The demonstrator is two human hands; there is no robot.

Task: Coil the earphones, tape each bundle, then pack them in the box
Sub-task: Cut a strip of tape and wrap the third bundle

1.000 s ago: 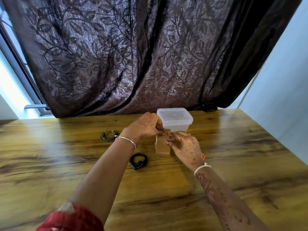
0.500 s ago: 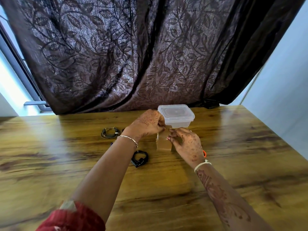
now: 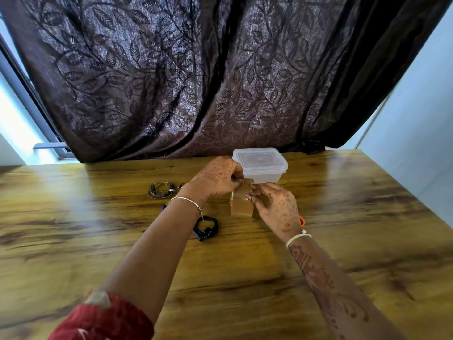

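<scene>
Still pinching tape (image 3: 241, 203) between left hand (image 3: 215, 179) and right hand (image 3: 277, 208), barely shifting; probably readying it for black coil (image 3: 206, 228).

I see a glossy, varnished brown wooden worktop (image 3: 343, 241) throwing back window light. The rectangular clear plastic box (image 3: 259, 165) looks smooth and slightly frosted. The dark brown leaf-patterned cloth curtain (image 3: 171, 82) has a faint sheen, and the transparent tape strip (image 3: 241, 204) glints.

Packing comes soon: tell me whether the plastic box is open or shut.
Shut. The clear lid sits flat on the plastic box.
</scene>
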